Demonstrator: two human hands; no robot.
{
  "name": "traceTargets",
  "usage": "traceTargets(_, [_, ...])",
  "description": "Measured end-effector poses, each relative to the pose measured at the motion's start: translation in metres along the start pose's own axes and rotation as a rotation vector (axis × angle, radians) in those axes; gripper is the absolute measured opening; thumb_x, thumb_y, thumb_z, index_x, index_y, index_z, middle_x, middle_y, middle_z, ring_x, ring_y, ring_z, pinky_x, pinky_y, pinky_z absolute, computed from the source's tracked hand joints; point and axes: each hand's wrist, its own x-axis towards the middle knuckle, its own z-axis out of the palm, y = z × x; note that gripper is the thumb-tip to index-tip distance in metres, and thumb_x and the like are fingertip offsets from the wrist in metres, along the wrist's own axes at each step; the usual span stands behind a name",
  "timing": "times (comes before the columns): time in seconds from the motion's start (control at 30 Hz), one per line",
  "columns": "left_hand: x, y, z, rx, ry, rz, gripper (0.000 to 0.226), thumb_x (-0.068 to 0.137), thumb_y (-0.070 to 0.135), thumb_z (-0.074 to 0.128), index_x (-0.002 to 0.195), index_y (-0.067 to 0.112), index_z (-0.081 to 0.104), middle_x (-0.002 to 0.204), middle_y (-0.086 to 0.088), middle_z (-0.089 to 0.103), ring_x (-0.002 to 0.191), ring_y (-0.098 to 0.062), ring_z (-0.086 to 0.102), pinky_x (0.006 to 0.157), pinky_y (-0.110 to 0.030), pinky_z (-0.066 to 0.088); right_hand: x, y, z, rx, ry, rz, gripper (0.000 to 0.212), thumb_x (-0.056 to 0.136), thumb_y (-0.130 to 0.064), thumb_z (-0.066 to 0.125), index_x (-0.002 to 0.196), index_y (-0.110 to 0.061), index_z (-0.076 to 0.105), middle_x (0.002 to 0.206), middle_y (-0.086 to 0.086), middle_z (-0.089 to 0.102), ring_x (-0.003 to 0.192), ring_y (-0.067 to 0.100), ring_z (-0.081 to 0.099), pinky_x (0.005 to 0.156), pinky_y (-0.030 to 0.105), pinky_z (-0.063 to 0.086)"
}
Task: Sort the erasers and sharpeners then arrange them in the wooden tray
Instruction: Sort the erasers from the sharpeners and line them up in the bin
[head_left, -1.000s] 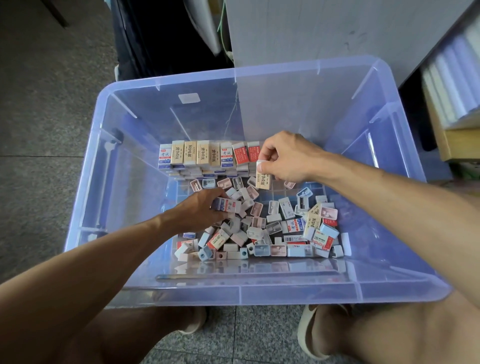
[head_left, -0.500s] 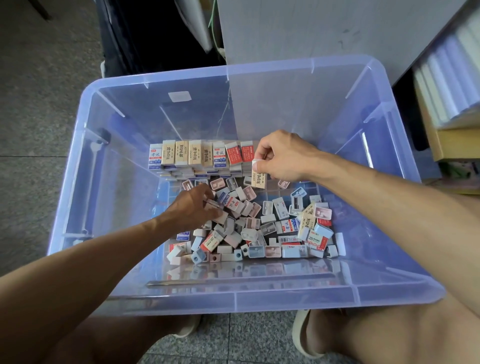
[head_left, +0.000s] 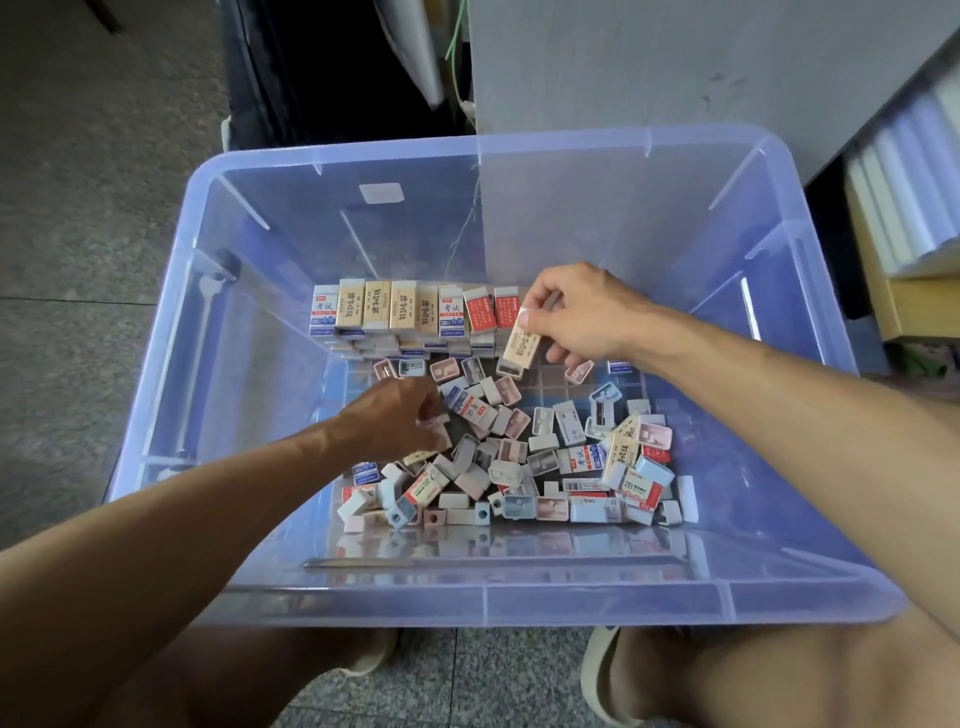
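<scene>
Inside a clear blue plastic bin lies a loose heap of erasers and small sharpeners. A neat row of upright erasers stands along the far side, over the tray's grid floor. My right hand pinches a beige eraser just right of that row's red erasers. My left hand reaches into the heap's left side, fingers curled on a small pale piece that I cannot identify.
The bin sits on a grey tiled floor. A grey cabinet stands behind it, with shelves of white boxes at the right. My knees and sandals are at the bin's near edge.
My right hand has kept the beige eraser beside the row's right end, tilting it. My left hand moved slightly within the heap and let the blue-and-red eraser lie.
</scene>
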Motion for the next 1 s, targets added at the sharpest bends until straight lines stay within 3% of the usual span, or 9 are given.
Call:
traceTargets(0.1, [0.0,0.002,0.002,0.029,-0.047,0.018,0.052,0.077,0.028,0.082,0.116,0.014,0.05,0.101,-0.002,0.059,0.093,-0.021,0.058,0.073,-0.028,0.047,0.004,0.001,0.001,0.053,0.0,0.043,0.009,0.104,-0.024,0.052,0.106,-0.017,0.057,0.094,0.001,0.064,0.071,0.016,0.074,0.066,0.033,0.061])
traceTargets(0.23, [0.002,-0.002,0.003,0.101,-0.064,0.054,0.024,0.083,0.017,0.075,0.08,0.017,0.051,0.077,0.004,0.055,0.072,-0.015,0.056,0.056,-0.017,0.042,0.006,0.003,0.003,0.032,-0.021,0.05,0.006,0.104,-0.023,0.052,0.101,-0.019,0.056,0.093,-0.001,0.063,0.07,0.015,0.072,0.068,0.034,0.061])
traceTargets(0.33, [0.002,0.0,-0.001,0.022,-0.062,0.097,0.024,0.086,0.014,0.071,0.07,0.02,0.053,0.067,0.007,0.056,0.058,-0.005,0.055,0.05,-0.013,0.041,0.006,0.004,0.002,0.023,-0.017,0.049,0.005,0.104,-0.022,0.053,0.102,-0.019,0.057,0.093,0.0,0.064,0.071,0.014,0.071,0.069,0.036,0.061])
traceTargets(0.47, [0.006,0.004,-0.006,-0.09,0.074,0.106,0.022,0.082,0.03,0.077,0.088,0.024,0.056,0.077,0.01,0.061,0.069,-0.013,0.064,0.055,-0.018,0.048,0.007,0.004,0.001,0.014,-0.011,0.054,0.007,0.103,-0.022,0.053,0.105,-0.017,0.058,0.093,0.003,0.066,0.073,0.016,0.071,0.07,0.036,0.061])
traceTargets(0.57, [0.006,0.009,0.0,-0.15,0.044,0.142,0.057,0.083,0.024,0.077,0.128,0.02,0.041,0.085,-0.002,0.064,0.071,-0.015,0.063,0.052,-0.013,0.046,0.007,0.004,0.001,0.002,-0.002,0.051,0.006,0.103,-0.022,0.054,0.103,-0.018,0.058,0.093,0.005,0.067,0.071,0.015,0.07,0.068,0.034,0.061])
traceTargets(0.63, [0.007,0.012,0.005,-0.134,-0.032,0.187,0.08,0.085,0.022,0.074,0.148,0.03,0.025,0.087,-0.002,0.066,0.072,-0.013,0.062,0.063,-0.015,0.047,0.007,0.005,0.002,0.002,-0.004,0.053,0.006,0.103,-0.023,0.054,0.103,-0.019,0.058,0.093,0.005,0.067,0.071,0.015,0.07,0.068,0.035,0.061])
traceTargets(0.77, [0.013,0.014,0.008,0.01,0.029,0.18,0.068,0.088,0.034,0.07,0.146,0.032,0.034,0.106,-0.008,0.067,0.082,-0.018,0.062,0.068,-0.025,0.045,0.01,0.008,0.002,0.033,0.016,0.061,0.006,0.102,-0.021,0.056,0.098,-0.018,0.06,0.091,0.005,0.069,0.072,0.015,0.071,0.068,0.032,0.062])
traceTargets(0.9, [0.011,0.011,0.009,-0.007,0.044,0.144,0.063,0.084,0.031,0.076,0.134,0.022,0.039,0.094,-0.004,0.068,0.073,-0.02,0.062,0.062,-0.026,0.048,0.016,0.009,0.008,0.146,0.057,0.108,0.008,0.098,-0.011,0.062,0.092,-0.016,0.062,0.089,0.009,0.072,0.07,0.012,0.072,0.062,0.022,0.06])
traceTargets(1.0, [0.011,0.008,0.007,-0.113,-0.002,0.081,0.055,0.084,0.03,0.075,0.127,0.02,0.041,0.092,0.002,0.064,0.079,-0.017,0.062,0.06,-0.023,0.047,0.025,0.005,0.017,0.207,0.072,0.123,0.014,0.093,-0.003,0.066,0.107,-0.007,0.068,0.095,0.012,0.073,0.081,0.015,0.074,0.071,0.026,0.062])
